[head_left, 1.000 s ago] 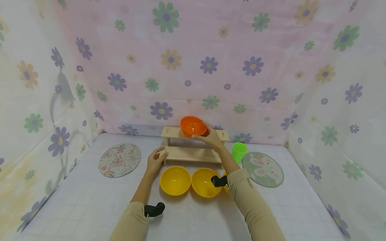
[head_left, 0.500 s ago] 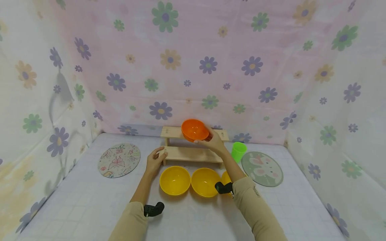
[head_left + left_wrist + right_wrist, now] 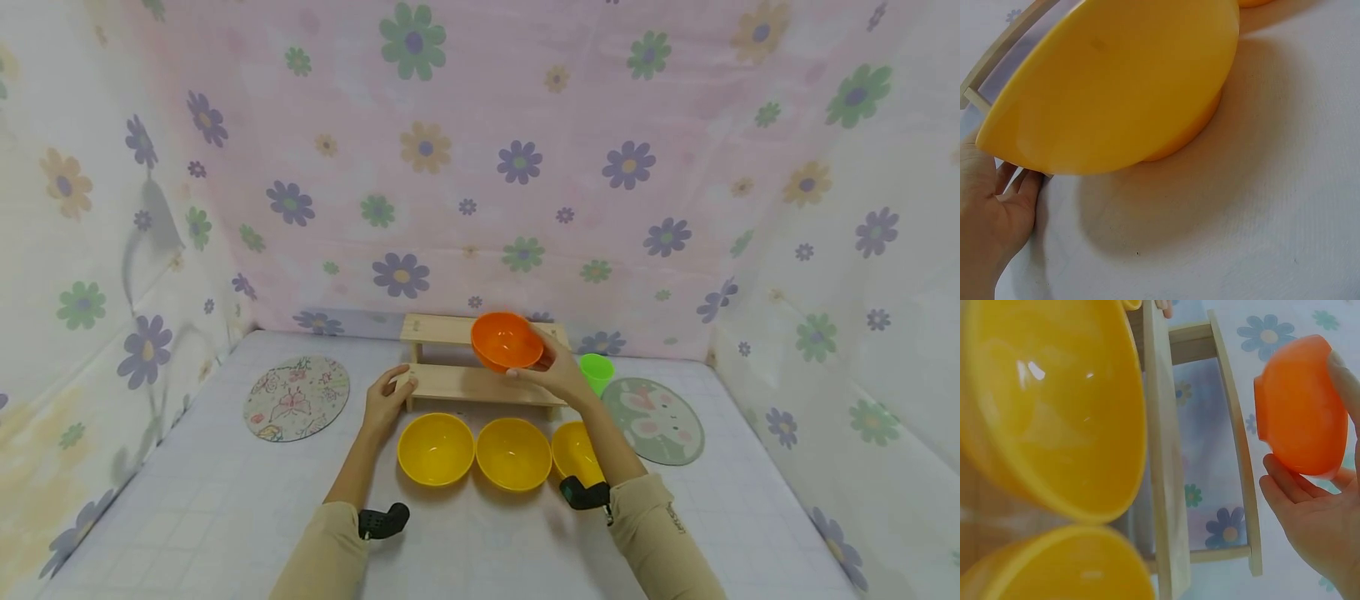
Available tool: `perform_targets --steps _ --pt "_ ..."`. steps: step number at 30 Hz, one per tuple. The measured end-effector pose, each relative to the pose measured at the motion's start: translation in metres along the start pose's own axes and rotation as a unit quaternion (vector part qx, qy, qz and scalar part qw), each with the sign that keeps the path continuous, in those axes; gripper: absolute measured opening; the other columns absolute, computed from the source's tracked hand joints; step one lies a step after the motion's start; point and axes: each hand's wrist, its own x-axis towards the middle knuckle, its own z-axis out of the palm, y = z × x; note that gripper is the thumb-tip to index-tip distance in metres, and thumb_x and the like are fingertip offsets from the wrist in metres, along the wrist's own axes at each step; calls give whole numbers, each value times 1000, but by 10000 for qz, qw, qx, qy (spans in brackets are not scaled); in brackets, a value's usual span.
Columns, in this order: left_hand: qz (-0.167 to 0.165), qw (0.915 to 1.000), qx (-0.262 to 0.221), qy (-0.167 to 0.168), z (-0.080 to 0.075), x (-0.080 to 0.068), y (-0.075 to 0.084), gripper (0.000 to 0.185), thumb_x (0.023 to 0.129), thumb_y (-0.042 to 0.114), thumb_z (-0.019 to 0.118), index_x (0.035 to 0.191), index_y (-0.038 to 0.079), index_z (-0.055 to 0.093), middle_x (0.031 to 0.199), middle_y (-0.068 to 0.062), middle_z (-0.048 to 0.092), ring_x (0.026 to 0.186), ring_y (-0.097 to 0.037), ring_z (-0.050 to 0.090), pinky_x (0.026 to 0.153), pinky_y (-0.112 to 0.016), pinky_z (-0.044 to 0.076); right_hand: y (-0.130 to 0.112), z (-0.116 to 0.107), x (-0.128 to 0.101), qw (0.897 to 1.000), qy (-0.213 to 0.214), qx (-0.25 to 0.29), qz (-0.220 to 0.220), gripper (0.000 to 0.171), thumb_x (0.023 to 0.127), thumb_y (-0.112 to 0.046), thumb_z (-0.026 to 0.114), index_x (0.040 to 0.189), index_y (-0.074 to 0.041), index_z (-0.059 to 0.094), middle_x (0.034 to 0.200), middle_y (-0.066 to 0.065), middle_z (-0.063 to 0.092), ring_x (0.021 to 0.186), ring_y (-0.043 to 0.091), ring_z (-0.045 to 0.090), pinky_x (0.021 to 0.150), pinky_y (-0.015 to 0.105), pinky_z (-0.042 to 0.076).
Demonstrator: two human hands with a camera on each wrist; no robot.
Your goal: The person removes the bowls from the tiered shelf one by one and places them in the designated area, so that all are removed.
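My right hand (image 3: 553, 368) holds an orange bowl (image 3: 506, 341) in the air, just in front of the top board of a small two-tier wooden shelf (image 3: 450, 330). In the right wrist view the orange bowl (image 3: 1300, 414) sits between my thumb and fingers (image 3: 1288, 486), beside the shelf (image 3: 1163, 456). My left hand (image 3: 387, 398) grips the left end of the lower board. Three yellow bowls stand in a row before the shelf: left (image 3: 436, 448), middle (image 3: 513, 453), right (image 3: 574, 450). The left wrist view shows the left yellow bowl (image 3: 1116, 87) close up, with my left hand (image 3: 991, 212) beside it.
A round butterfly-print mat (image 3: 297, 397) lies at the left. A round green rabbit mat (image 3: 654, 419) lies at the right, with a green cup (image 3: 597, 371) behind my right hand. Flowered cloth walls close in the back and both sides of the white-clothed table (image 3: 210, 508).
My right hand has carried the orange bowl from the shelf's top board to the right and slightly down and forward. The right forearm drew back, uncovering the third yellow bowl. The left hand stayed put.
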Motion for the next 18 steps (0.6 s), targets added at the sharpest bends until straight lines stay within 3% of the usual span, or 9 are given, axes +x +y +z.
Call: perform_targets --steps 10,18 --pt "34 9999 -90 -34 1 -1 2 43 89 14 64 130 3 54 126 -26 55 109 -34 57 78 -21 50 9 -17 -34 9996 38 -146 233 82 82 -7 72 147 -1 24 145 23 36 126 38 44 102 38 38" --pt "-14 10000 -17 31 0 -2 1 43 89 13 64 129 3 54 125 -26 56 108 -33 57 76 -21 50 12 -29 -59 9992 144 -89 351 82 82 -7 72 147 0 23 146 24 34 127 40 42 95 23 42"
